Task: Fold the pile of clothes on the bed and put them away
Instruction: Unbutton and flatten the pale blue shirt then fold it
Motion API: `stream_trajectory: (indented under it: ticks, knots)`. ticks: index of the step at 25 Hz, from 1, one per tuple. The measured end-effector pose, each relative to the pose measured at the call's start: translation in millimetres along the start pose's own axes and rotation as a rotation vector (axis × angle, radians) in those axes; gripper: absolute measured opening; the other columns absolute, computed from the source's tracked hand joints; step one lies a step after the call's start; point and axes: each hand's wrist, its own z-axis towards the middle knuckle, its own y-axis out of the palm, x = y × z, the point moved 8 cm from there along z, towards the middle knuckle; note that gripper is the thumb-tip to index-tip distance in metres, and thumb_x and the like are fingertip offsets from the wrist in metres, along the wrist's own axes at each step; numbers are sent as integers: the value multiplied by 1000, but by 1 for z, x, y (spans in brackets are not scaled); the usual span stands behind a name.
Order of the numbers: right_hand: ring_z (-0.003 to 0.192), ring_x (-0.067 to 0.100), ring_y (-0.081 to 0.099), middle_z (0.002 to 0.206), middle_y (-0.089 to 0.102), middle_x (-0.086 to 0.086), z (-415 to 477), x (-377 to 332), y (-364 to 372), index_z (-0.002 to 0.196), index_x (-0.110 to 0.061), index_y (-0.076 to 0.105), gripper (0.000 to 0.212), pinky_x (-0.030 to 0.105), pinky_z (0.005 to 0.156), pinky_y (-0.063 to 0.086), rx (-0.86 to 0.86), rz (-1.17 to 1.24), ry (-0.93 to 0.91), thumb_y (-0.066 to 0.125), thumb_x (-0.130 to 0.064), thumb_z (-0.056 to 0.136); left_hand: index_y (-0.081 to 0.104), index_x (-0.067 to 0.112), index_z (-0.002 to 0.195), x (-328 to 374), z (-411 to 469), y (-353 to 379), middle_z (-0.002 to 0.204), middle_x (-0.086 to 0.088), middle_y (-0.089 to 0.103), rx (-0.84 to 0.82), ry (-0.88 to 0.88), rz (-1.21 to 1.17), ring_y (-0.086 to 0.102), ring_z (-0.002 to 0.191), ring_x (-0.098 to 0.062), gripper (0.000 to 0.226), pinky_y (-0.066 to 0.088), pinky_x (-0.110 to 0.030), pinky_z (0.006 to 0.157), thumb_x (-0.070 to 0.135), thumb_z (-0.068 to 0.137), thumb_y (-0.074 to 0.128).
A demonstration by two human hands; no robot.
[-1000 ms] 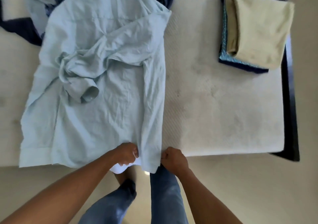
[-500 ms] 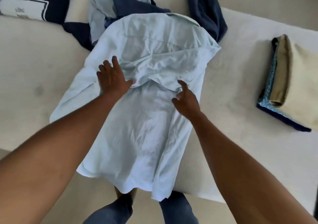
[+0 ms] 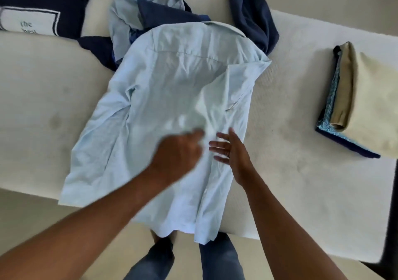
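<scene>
A light blue button shirt (image 3: 172, 81) lies back-up on the bed (image 3: 32, 98), collar away from me. Its right side is folded in over the back, and its hem hangs over the near edge. My left hand (image 3: 178, 150), blurred by motion, lies flat on the shirt's lower middle. My right hand (image 3: 230, 150) rests just to its right with fingers spread on the folded-in edge. Neither hand grips cloth. Behind the collar sits a heap of unfolded clothes (image 3: 150, 10), light blue and navy.
A navy towel-like piece (image 3: 252, 17) lies past the shirt's right shoulder. A folded stack (image 3: 366, 98), beige on top of patterned blue, sits at the right. A navy item with a white label (image 3: 32, 10) is at the far left. My jeans-clad legs (image 3: 217, 258) stand against the bed's edge.
Both hands left the hem, reached up to the sleeve area, then slid back down the shirt to its lower middle. The bunched sleeve is now flattened and the shirt lies smoother.
</scene>
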Motion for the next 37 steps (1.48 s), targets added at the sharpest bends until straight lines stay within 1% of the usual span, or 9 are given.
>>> stream_trajectory:
  ticks: [4,8,11,14,16,20,27,32,37]
  knots:
    - [119,24,69,134,69,-2,-14,75,-9,139,-39,58,78,51,96,58,5,79,201,53,-90,81,70,20,77,33,-44,55,64,0,66,-220,-13,-287,64,57,-21,33,44,-27,53,46,94,61]
    - [97,30,74,99,77,4,-19,77,-18,99,-17,74,10,40,75,63,191,-37,7,72,-15,89,50,15,144,-31,-63,107,138,-9,57,-355,-357,-267,57,122,-31,83,52,-48,97,57,77,76]
    - [77,24,61,73,62,1,-27,73,-17,75,-9,63,5,36,63,53,187,148,28,63,-12,80,26,25,160,-45,-67,130,168,-12,21,-507,-278,-125,27,151,-38,133,35,-61,113,94,53,61]
    - [83,26,63,84,69,4,-37,70,-21,87,-9,68,22,35,68,51,116,214,31,64,-28,77,66,29,120,-50,-53,119,155,-17,44,-410,-81,31,41,142,-44,79,38,-61,103,79,60,65]
    - [100,24,73,110,77,2,-42,76,-28,121,-19,70,41,40,86,59,110,265,47,60,-48,93,63,21,74,-32,-52,100,92,-13,71,-259,70,-40,70,91,-40,29,42,-40,74,49,70,61]
    - [121,21,67,136,69,-2,-50,101,-36,143,-35,58,73,47,104,54,186,280,37,53,-81,86,51,21,70,28,-107,99,58,3,57,-496,180,-52,57,47,-19,52,30,-25,49,71,85,50]
    - [112,24,69,119,74,-1,-85,144,-11,125,-24,67,47,39,91,57,251,41,100,76,-42,83,67,21,95,-23,-148,122,91,6,73,-603,-685,-539,69,89,-12,39,55,-34,82,60,94,62]
    - [110,19,72,113,78,-3,-108,131,14,121,-26,73,33,42,94,58,64,242,60,52,-44,102,65,28,132,19,-168,135,124,1,74,-845,-883,-1274,71,113,-21,53,57,-42,97,59,89,70]
    - [107,24,71,103,77,-5,-99,161,-4,106,-28,76,25,49,97,58,199,-179,25,62,-17,89,72,10,105,-2,-198,153,94,-11,73,-739,-1188,-1217,69,84,-26,24,53,-37,72,29,93,66]
